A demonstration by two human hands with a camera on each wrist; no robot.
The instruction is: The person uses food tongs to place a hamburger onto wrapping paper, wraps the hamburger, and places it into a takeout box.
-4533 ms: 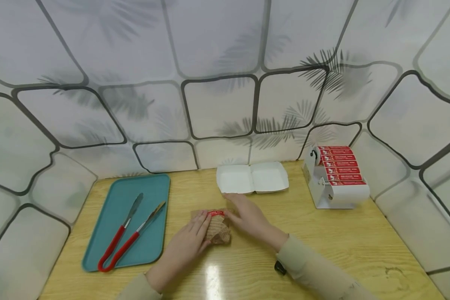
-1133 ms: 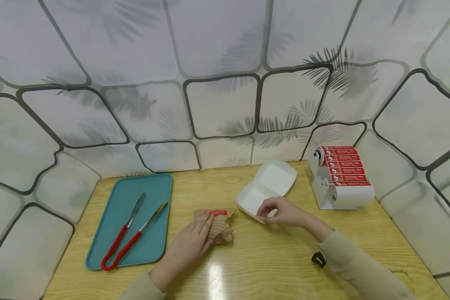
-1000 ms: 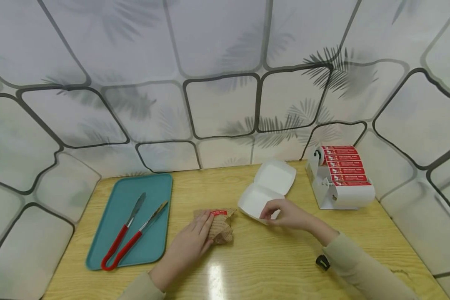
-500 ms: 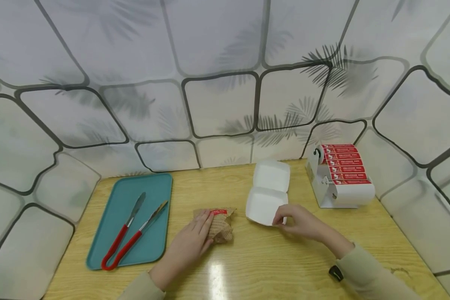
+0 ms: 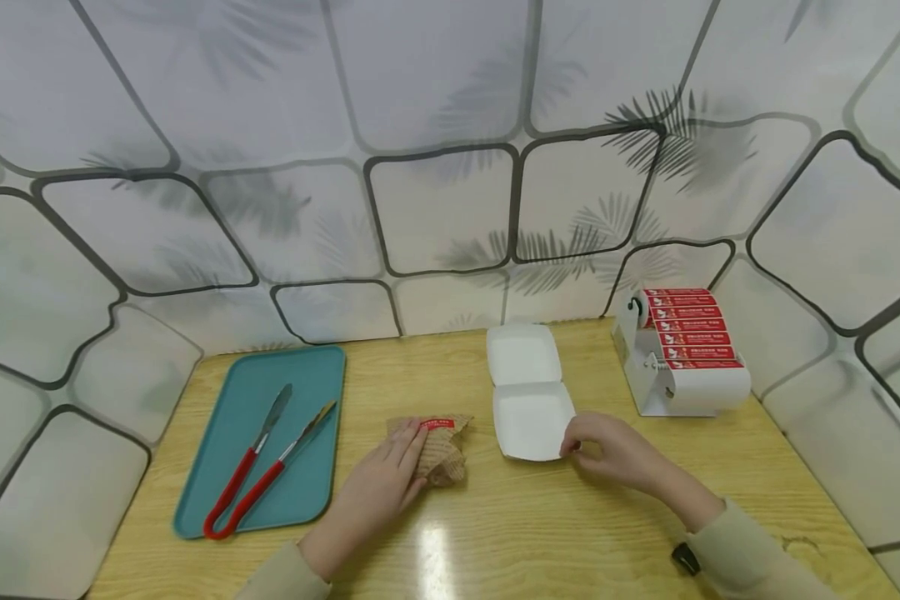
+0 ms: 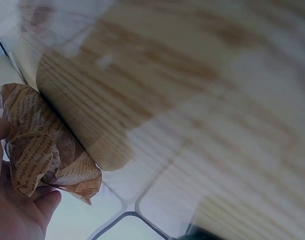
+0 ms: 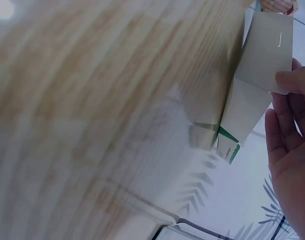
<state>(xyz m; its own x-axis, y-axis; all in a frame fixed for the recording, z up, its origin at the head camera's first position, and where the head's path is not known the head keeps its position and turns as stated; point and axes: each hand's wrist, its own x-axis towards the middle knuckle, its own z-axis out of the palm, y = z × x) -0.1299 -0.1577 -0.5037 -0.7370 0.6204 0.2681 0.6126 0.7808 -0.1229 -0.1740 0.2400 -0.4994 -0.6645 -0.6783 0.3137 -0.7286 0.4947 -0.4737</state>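
The right hand [image 7: 292, 145] pinches a corner of the white box [image 7: 260, 65] above the wooden table [image 7: 92, 100].

One box [image 5: 528, 392], one tray [image 5: 309, 371], one tongs [image 5: 258, 471]

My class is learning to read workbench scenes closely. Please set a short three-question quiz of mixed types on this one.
1. True or false: the left hand rests on the wrapped bundle.
2. The red-handled tongs lie on: A) the teal tray; B) the wooden table; C) the white clamshell box.
3. Fill in: the right hand holds the box at its near right ____.

Key: 1 true; 2 A; 3 corner. The label dispenser stands to the right of the box.
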